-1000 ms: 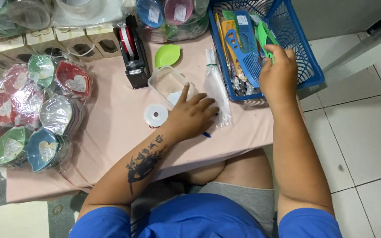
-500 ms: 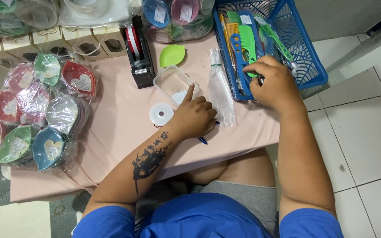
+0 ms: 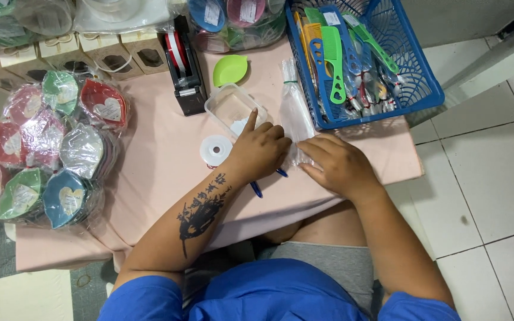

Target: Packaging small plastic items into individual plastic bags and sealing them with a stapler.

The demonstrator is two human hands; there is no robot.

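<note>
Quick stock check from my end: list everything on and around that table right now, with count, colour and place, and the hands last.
clear plastic sleeves: small stack, transparent, table centre, under both hands
clear plastic box: one, transparent, open, beside the left index finger
green leaf-shaped dish: one, behind the box
tape dispenser: one, black with a red and white roll, left of the dish
white tape roll: one, flat on the cloth
blue pen: one, partly under the left hand
blue basket: one, table's right end, holding combs, many, green, blue, yellow
bagged leaf-shaped dishes: many, mixed colours, table's left
pink tablecloth: one
left hand: on the sleeves' edge
right hand: flat on the sleeves
</note>
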